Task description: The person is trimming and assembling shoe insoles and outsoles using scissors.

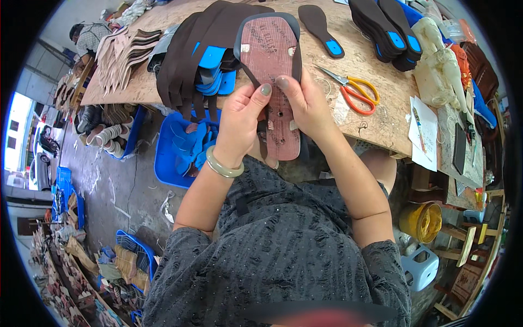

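Observation:
Both hands hold one shoe insole [272, 60], reddish-brown on the face turned up, with a dark grey rim around its toe end. My left hand [242, 117], a pale green bangle on its wrist, pinches the insole's left edge with the thumb on top. My right hand [308, 103] grips the right edge at the same height. The insole's heel end hangs over the table edge toward my lap. A stack of dark brown insoles with blue patches [204, 54] lies fanned on the table just left of my hands.
Orange-handled scissors [354, 90] lie right of my hands on the chipboard table [370, 117]. More dark insoles [389, 30] are stacked at the far right. A blue tray [166, 158] of blue pieces stands below the table. A yellow bucket [420, 220] sits at the right.

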Action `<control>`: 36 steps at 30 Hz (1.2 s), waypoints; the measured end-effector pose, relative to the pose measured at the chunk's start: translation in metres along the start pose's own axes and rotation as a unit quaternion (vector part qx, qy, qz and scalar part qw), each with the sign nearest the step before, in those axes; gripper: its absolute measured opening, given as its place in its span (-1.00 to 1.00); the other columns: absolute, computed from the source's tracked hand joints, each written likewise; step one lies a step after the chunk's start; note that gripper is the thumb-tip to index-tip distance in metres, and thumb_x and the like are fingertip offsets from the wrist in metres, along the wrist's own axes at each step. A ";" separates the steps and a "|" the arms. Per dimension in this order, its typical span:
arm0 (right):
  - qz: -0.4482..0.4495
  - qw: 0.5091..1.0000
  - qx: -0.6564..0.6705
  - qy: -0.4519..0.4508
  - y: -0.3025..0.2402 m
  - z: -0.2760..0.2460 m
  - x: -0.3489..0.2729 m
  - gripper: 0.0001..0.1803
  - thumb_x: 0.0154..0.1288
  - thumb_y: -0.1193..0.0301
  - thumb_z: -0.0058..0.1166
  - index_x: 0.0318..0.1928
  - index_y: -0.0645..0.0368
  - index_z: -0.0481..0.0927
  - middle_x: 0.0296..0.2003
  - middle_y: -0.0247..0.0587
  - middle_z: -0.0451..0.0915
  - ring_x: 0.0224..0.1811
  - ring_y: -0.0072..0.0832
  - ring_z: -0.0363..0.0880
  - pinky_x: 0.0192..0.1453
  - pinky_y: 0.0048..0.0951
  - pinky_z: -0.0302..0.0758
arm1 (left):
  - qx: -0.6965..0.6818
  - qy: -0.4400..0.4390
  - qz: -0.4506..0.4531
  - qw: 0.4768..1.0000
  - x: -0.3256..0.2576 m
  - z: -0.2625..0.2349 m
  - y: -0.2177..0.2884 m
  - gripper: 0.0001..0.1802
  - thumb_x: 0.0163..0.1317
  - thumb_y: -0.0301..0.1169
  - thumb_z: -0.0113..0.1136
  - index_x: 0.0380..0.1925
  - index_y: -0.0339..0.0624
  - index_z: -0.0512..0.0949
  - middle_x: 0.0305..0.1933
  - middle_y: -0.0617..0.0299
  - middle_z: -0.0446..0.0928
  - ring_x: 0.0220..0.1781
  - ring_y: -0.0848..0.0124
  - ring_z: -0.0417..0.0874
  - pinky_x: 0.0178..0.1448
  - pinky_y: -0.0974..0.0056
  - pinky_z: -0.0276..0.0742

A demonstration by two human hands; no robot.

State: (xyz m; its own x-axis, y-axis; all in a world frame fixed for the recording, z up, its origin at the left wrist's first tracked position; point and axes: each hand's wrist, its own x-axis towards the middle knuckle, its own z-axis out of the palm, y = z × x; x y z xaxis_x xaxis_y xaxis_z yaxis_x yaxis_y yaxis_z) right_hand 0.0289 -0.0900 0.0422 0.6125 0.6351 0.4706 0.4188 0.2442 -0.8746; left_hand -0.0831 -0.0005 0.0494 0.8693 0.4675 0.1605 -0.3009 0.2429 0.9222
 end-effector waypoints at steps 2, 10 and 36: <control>0.054 0.982 0.113 -0.140 0.005 -0.013 -0.004 -0.50 0.48 0.11 -0.22 0.15 0.27 0.39 -0.07 -0.15 0.52 -0.03 -0.45 0.49 0.08 -0.44 0.40 | -0.048 -0.014 -0.017 0.999 0.001 -0.001 0.005 -0.66 0.39 -0.27 0.03 0.00 -0.30 0.47 -0.11 0.26 0.59 -0.17 0.54 0.61 -0.12 0.41 0.56; 0.093 0.992 -0.004 -0.082 0.001 -0.021 -0.014 -0.58 0.41 0.25 -0.07 0.14 0.27 0.43 -0.28 -0.14 0.63 -0.14 -0.48 0.57 -0.05 -0.44 0.46 | -0.037 0.026 0.003 0.999 0.011 0.007 0.002 -0.70 0.39 -0.28 0.04 -0.04 -0.26 0.50 -0.20 0.28 0.60 -0.28 0.61 0.60 -0.21 0.46 0.55; 0.217 0.819 0.452 -0.277 0.025 -0.041 -0.053 -0.39 0.24 0.26 0.17 0.20 0.28 0.29 -0.19 -0.22 0.59 -0.33 -0.63 0.57 -0.23 -0.60 0.50 | -0.076 -0.035 0.006 0.997 0.022 0.010 -0.005 -0.63 0.46 -0.20 -0.16 0.01 -0.29 0.38 -0.15 0.02 0.55 -0.11 0.26 0.65 -0.04 0.20 0.64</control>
State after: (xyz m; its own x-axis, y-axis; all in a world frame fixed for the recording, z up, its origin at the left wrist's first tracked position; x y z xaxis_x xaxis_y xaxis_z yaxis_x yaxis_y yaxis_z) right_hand 0.0345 -0.1471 0.0004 0.0683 0.9803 0.1855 -0.5798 0.1903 -0.7922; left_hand -0.0581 -0.0001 0.0524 0.8891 0.4116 0.2002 -0.3623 0.3654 0.8575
